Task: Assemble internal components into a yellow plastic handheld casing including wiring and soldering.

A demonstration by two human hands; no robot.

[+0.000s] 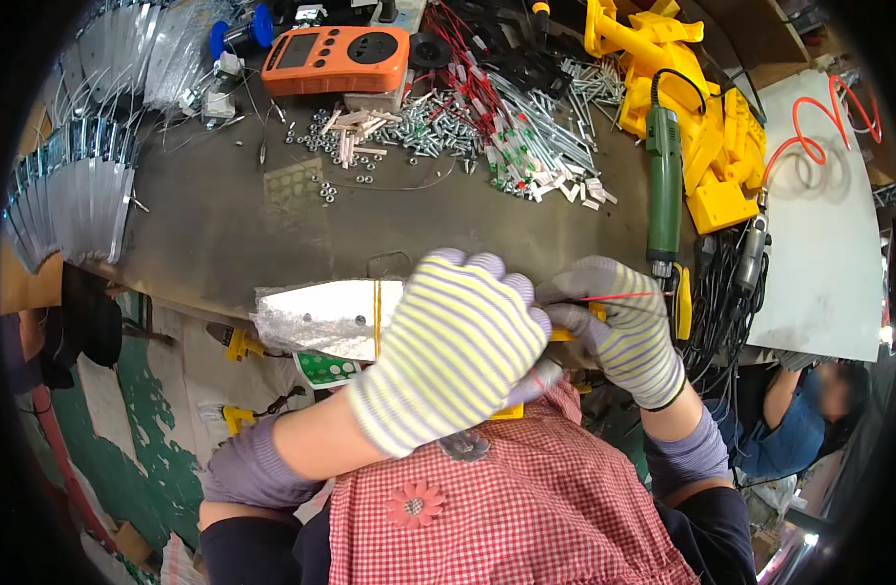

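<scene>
Both hands wear grey gloves with pale yellow stripes. My left hand (457, 336) is closed over the right end of a pointed flat plate (336, 317), which is partly wrapped in clear plastic with a yellowish band around it. The palm side is hidden. To its right, my right hand (623, 331) is closed, thumb and fingers drawn together towards my left hand. A thin red wire (618, 296) runs across its fingers. Bits of a yellow plastic part (560, 334) show between the hands; most of it is covered.
Across the bench lie loose screws (433, 127), nuts, red wires and white sleeves. An orange multimeter (336, 60) stands at the back. Silvery plates (77, 195) fan out at left. A green electric screwdriver (663, 175) and yellow housings (711, 146) lie right. Another person (789, 419) is at far right.
</scene>
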